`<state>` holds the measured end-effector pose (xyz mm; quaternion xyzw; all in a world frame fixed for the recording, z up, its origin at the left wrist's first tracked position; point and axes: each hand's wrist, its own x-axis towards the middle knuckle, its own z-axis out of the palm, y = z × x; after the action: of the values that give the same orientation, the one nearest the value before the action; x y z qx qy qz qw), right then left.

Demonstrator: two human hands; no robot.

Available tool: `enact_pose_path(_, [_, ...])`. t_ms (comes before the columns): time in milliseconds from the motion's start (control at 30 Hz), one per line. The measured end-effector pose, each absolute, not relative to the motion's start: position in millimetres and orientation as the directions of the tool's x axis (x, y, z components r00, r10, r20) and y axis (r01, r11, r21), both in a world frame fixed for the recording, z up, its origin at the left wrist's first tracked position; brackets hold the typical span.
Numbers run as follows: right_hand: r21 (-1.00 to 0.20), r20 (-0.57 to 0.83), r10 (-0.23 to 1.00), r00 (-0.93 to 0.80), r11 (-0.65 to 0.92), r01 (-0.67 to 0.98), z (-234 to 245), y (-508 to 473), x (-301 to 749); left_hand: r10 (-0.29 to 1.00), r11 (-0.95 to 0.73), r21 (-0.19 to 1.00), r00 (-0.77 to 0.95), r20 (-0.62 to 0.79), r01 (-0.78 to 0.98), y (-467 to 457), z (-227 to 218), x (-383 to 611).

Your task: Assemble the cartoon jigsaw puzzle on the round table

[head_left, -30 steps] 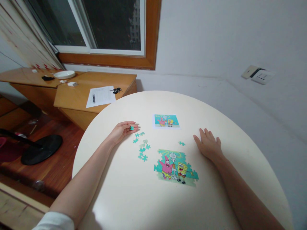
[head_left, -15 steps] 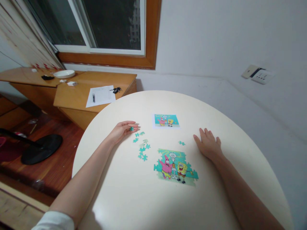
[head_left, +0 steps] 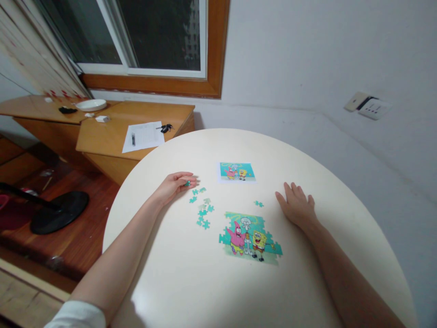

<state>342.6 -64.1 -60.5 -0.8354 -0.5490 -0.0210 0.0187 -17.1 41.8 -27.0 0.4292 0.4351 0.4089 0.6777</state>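
Note:
Between the fingers of my left hand (head_left: 174, 186) is a small teal puzzle piece (head_left: 187, 183). Just right of that hand, several loose teal and pale green puzzle pieces (head_left: 202, 212) lie scattered. A partly joined cartoon jigsaw puzzle (head_left: 248, 237), with a pink starfish, a squid and a yellow sponge, lies in front of me; its edges are uneven. My right hand (head_left: 298, 206) rests on the table with fingers spread, holding nothing. To its left sits a small pair of teal puzzle pieces (head_left: 258, 204). Farther back lies a printed picture (head_left: 236, 172) of the same scene.
Everything lies on a round white table (head_left: 191, 282). Beyond its left edge stands a wooden desk (head_left: 116, 111) with a paper sheet (head_left: 141, 135), black keys (head_left: 166, 128) and a white dish (head_left: 91, 105). A black round base (head_left: 59, 212) is on the floor. A wall socket (head_left: 373, 108) is at right.

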Motion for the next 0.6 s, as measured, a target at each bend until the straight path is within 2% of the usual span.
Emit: enact_pose_path(600, [-0.01, 0.062, 0.916, 0.396, -0.396, 0.918, -62.8, -64.0, 344.1, 0.927, 0.313, 0.926, 0.281, -0.25, -0.21, 39.8, -23.1, -15.5])
